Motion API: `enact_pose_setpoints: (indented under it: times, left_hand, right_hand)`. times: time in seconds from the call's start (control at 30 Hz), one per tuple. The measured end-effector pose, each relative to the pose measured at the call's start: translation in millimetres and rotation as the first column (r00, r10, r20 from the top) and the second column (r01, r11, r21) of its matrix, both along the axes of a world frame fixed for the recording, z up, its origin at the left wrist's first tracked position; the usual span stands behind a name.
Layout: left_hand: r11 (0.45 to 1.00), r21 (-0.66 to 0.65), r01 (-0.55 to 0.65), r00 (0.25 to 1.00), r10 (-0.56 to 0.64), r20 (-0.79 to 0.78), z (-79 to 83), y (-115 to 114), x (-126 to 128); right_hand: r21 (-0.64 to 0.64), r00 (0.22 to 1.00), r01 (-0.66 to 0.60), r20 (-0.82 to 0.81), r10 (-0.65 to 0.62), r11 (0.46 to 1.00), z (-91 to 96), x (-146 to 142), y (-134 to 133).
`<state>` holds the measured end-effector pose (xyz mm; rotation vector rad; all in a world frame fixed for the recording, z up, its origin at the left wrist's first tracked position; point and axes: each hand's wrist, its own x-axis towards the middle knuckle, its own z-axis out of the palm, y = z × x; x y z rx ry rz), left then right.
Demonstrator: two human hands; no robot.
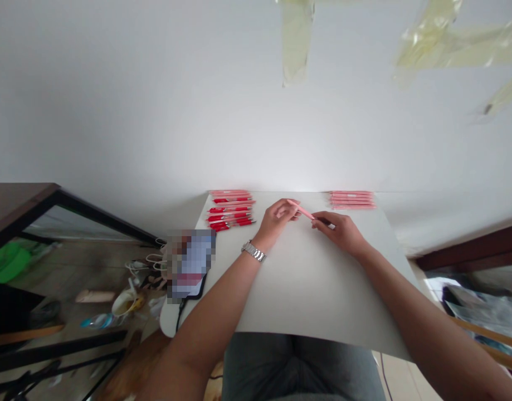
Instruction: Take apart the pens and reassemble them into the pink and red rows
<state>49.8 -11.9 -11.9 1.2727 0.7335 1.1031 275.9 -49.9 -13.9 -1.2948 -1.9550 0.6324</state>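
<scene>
A pink pen (303, 211) is held in the air over the white table (318, 284), slanting down to the right. My left hand (279, 216), with a metal watch on its wrist, has its fingers closed round the pen's upper left end. The fingertips of my right hand (339, 229) pinch the lower right end. Left of my hands lies a column of red pens (230, 216) with some pink ones among them. Behind my right hand, several pink pens (351, 199) rest side by side at the table's back edge.
A phone (193, 264), blurred out, lies at the table's left edge with a cable (180, 314) running from it. The wall (256, 111) meets the table's back edge. A dark-framed table (25, 206) stands to the left, with clutter on the floor beside it.
</scene>
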Motion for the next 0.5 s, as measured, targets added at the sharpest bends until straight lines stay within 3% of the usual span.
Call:
enact_pose_setpoints:
  times: [0.13, 0.5]
  left_hand:
    - [0.997, -0.048, -0.056, 0.996, 0.060, 0.070, -3.8, 3, 1]
    - [0.998, -0.054, -0.027, 0.996, 0.031, 0.088, -8.0, 5, 1]
  right_hand:
    - [-0.007, 1.000, -0.014, 0.002, 0.014, 1.000, -2.7, 3, 1]
    - [-0.053, 1.000, -0.023, 0.009, 0.024, 0.998, 7.0, -1, -5]
